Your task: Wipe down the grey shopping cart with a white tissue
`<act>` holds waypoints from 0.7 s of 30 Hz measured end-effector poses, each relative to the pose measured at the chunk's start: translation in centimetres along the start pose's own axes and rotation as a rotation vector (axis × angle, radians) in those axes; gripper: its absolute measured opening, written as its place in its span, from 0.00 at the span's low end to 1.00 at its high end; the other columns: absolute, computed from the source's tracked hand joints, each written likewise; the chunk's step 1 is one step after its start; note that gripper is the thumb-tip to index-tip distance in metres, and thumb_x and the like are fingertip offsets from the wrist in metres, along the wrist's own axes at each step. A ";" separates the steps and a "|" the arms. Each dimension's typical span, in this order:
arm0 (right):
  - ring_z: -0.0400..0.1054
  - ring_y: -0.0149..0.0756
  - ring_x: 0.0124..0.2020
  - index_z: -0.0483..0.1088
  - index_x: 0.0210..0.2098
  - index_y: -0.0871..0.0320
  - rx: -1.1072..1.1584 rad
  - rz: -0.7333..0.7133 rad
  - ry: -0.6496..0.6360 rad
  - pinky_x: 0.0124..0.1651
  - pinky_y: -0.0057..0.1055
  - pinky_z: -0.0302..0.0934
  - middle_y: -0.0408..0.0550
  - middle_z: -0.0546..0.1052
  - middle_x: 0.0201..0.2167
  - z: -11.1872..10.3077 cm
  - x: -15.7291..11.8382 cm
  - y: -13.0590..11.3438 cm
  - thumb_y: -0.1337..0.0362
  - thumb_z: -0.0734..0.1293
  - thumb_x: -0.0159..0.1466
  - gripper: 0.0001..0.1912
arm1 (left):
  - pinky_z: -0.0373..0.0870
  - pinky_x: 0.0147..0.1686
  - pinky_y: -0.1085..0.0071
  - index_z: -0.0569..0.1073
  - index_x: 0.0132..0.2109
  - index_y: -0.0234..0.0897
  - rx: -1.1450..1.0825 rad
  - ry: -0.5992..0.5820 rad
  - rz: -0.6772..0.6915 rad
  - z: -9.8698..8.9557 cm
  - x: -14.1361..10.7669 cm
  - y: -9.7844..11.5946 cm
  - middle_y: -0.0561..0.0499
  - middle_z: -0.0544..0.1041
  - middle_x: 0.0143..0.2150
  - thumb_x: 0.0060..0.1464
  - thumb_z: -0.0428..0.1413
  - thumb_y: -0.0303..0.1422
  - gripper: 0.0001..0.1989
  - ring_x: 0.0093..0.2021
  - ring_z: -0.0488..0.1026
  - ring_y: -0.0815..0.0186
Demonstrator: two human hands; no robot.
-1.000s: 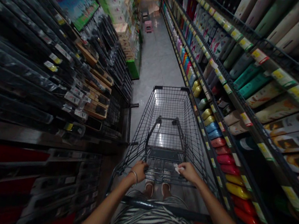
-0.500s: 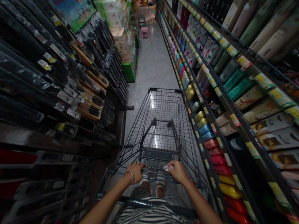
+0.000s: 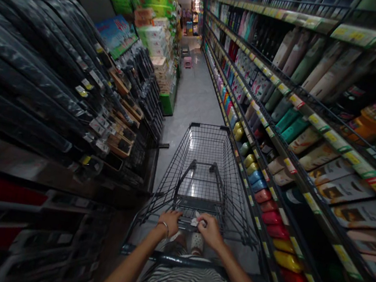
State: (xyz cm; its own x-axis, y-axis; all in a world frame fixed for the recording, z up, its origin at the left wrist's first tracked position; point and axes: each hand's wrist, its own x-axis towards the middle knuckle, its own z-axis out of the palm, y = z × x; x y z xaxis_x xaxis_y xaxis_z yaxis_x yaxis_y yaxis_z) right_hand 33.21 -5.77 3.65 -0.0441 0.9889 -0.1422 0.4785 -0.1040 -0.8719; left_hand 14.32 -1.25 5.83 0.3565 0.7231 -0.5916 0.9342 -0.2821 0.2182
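A dark wire shopping cart (image 3: 186, 169) stands in front of me, its basket holding nothing that I can see. My left hand (image 3: 169, 222), with a bracelet at the wrist, has its fingers curled over the wire at the cart's near end. Close to its right, my right hand (image 3: 210, 232) pinches a crumpled white tissue (image 3: 195, 220) between thumb and fingers, above the same wire part. The cart's handlebar (image 3: 185, 261) runs under both forearms, nearer my body, and neither hand is on it.
Shelves of bottles (image 3: 296, 116) with price labels line the right side, close to the cart. Dark plastic-wrapped goods (image 3: 40, 73) hang on the left. Farther along the aisle floor (image 3: 200, 90) are stacked packs (image 3: 154, 39) and a pink stool (image 3: 188, 61).
My right hand has moved left with the tissue, closer to my left hand. My left hand stays on the cart's wire. The view has tilted up, showing more upper shelf.
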 end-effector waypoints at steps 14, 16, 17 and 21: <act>0.72 0.43 0.35 0.70 0.26 0.57 -0.099 0.072 0.266 0.42 0.35 0.63 0.52 0.76 0.29 -4.1 -1.0 4.0 0.72 0.58 0.49 0.11 | 0.52 0.63 0.57 0.66 0.58 0.37 -0.084 0.155 -0.004 2.3 -1.0 -0.2 0.44 0.66 0.61 0.47 0.52 0.23 0.28 0.62 0.60 0.56; 0.73 0.43 0.35 0.71 0.26 0.57 -0.087 0.070 0.279 0.42 0.35 0.64 0.51 0.77 0.28 -3.4 -0.6 3.8 0.72 0.58 0.48 0.11 | 0.50 0.63 0.58 0.67 0.58 0.39 -0.108 0.186 -0.028 2.9 -1.2 -0.3 0.44 0.64 0.63 0.43 0.50 0.23 0.31 0.63 0.58 0.56; 0.73 0.43 0.35 0.71 0.27 0.57 -0.077 0.061 0.280 0.42 0.35 0.65 0.51 0.77 0.29 -2.8 -0.4 3.5 0.72 0.59 0.47 0.11 | 0.49 0.64 0.58 0.67 0.58 0.39 -0.120 0.198 -0.034 3.2 -1.2 -0.4 0.45 0.64 0.64 0.41 0.50 0.23 0.33 0.64 0.57 0.56; 0.75 0.43 0.36 0.73 0.29 0.57 -0.027 -0.014 0.258 0.43 0.33 0.66 0.50 0.79 0.31 0.8 0.4 1.5 0.73 0.60 0.47 0.13 | 0.48 0.63 0.60 0.67 0.58 0.39 -0.160 0.220 -0.025 3.9 -1.0 -1.1 0.45 0.63 0.64 0.35 0.52 0.26 0.36 0.63 0.57 0.55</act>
State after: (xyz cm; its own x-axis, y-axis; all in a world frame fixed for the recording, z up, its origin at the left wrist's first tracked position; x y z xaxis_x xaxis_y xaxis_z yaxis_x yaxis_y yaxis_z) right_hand 33.18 -5.60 1.90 0.1722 0.9851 -0.0028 0.5030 -0.0904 -0.8596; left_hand 12.91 -4.18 3.14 0.3102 0.8532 -0.4194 0.9262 -0.1718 0.3355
